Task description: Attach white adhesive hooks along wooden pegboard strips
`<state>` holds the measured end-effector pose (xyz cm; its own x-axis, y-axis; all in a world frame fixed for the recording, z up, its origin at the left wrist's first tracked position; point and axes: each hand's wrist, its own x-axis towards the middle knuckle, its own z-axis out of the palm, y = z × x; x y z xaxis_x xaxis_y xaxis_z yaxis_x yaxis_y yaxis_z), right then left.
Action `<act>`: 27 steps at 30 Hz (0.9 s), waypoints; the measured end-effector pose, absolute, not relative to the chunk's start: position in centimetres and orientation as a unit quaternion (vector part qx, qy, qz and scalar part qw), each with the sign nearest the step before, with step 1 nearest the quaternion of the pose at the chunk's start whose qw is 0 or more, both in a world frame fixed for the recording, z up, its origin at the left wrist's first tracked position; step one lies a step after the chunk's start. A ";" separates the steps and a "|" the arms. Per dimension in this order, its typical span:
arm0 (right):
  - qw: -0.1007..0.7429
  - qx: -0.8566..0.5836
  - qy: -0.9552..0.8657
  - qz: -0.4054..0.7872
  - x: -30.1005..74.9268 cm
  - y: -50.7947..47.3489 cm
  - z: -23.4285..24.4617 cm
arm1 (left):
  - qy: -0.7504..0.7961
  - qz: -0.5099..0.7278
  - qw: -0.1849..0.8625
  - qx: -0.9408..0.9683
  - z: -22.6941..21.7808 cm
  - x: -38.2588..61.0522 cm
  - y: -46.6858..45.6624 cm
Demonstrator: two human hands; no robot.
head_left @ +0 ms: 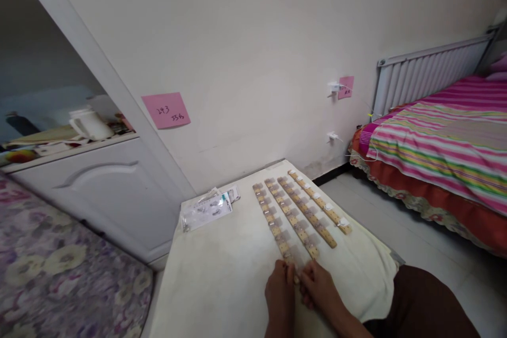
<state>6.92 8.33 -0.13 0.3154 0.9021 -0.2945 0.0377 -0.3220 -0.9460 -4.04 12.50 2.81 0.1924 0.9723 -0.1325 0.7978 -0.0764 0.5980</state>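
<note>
Several slim wooden strips lie side by side on the cloth-covered table, set with clear plastic pieces or small white pieces. My left hand [279,291] is closed with its fingertips pinched at the near end of the leftmost wooden strip [272,224]. Facing it, my right hand [320,289] is also closed, its fingers pinched by the same end; what they hold is too small to make out. Just beyond my right hand ends the second strip [295,223]. Further right lie a third strip [311,211] and a strip with white pieces [332,215].
A clear plastic packet [208,210] with a printed sheet lies at the table's [214,274] back left. Pink notes [166,111] and plugged-in chargers [335,87] are on the wall. A cabinet [111,185] stands left, a bed [439,132] right.
</note>
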 end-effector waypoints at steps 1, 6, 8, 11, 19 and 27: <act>0.448 -0.688 -0.386 0.420 7.0 8.1 0.1 | 0.616 0.154 0.288 0.717 2.8 -4.1 12.5; 0.313 -0.781 -0.501 0.204 6.7 7.6 1.1 | 0.608 0.167 0.294 0.718 2.9 -4.3 12.5; 0.282 -0.790 -0.513 0.184 6.5 7.8 1.1 | 0.603 0.176 0.296 0.720 2.8 -4.3 12.5; 0.266 -0.792 -0.523 0.167 6.3 8.0 0.8 | 0.593 0.190 0.303 0.721 2.6 -4.4 12.4; 0.309 -0.784 -0.506 0.186 6.3 8.0 1.2 | 0.573 0.247 0.352 0.698 2.8 -4.7 12.2; 0.436 -0.732 -0.412 0.324 6.5 8.6 0.8 | 0.561 0.315 0.417 0.642 1.8 -4.4 12.9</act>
<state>6.46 8.59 0.84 0.4513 0.8850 -0.1148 0.3206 -0.2808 -0.9046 -4.43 12.89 1.83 0.1720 0.9830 -0.0636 0.4576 -0.0226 0.8889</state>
